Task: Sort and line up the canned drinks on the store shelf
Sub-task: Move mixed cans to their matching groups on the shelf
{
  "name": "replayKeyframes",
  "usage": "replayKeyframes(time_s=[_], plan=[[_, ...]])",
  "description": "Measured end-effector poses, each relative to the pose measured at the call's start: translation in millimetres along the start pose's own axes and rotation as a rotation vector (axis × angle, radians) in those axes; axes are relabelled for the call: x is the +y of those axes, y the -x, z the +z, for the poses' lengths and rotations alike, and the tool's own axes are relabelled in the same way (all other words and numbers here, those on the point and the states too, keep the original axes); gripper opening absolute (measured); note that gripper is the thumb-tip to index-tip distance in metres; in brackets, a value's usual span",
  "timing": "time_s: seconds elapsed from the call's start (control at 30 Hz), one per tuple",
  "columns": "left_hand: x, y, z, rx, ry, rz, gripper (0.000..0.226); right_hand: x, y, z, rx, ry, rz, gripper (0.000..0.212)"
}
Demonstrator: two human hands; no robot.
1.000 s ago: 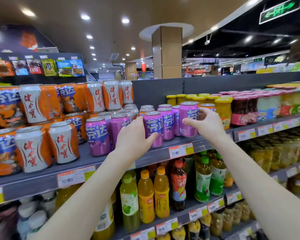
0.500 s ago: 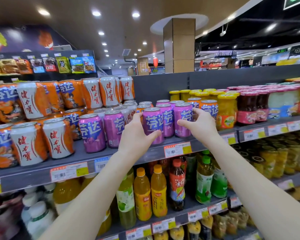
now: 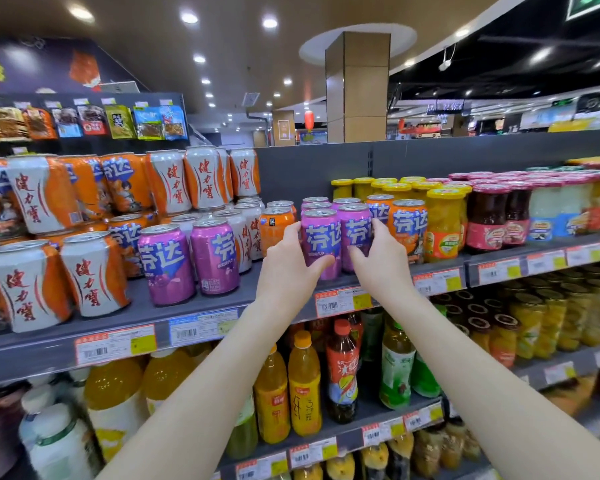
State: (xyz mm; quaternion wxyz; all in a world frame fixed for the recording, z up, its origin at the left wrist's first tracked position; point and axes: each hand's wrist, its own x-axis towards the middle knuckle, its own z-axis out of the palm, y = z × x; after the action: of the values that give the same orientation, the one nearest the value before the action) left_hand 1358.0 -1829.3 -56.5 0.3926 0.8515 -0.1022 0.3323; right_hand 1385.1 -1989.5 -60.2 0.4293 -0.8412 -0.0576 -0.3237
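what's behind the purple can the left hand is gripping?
Lids of two more purple cans line up behind the purple can that the left hand grips, toward the grey back panel. It covers their bodies, so their labels cannot be seen.

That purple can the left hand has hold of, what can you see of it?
The purple can is a shiny metal drink can with a silver lid and pull tab, and big blue, white-edged characters on its side. It stands upright at the front of the grey shelf. The left hand grips it, thumb across its lower front, fingers round its left side. Its right side is close against a second purple can, which the right hand holds.
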Motion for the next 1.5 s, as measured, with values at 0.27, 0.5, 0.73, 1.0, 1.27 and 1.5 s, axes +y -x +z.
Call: replayKeyframes(time_s=[0.27,0.5,0.73,1.0,1.27,1.5], plan=[[0,-7,11,0.017,-0.062,-0.012,0.077,7,0,-5,0.098,0.015,-0.021,0.059],[4,-15,16,0.020,-0.371,0.000,0.081,3,-7,1,0.062,0.075,0.016,0.058],[-15,-19,-16,0.248,-0.320,-0.016,0.051,-4,7,2,0.210,0.105,-0.120,0.051],[-2,-36,-15,0.101,-0.499,-0.134,0.097,-30,15,30,0.167,-0.113,-0.239,0.039],[-2,-40,-25,0.036,-0.389,-0.126,0.076,-16,11,33,0.145,-0.096,-0.172,0.046],[3,-26,-60,-0.084,-0.249,-0.054,0.078,-25,20,38,0.224,-0.152,-0.256,0.039]])
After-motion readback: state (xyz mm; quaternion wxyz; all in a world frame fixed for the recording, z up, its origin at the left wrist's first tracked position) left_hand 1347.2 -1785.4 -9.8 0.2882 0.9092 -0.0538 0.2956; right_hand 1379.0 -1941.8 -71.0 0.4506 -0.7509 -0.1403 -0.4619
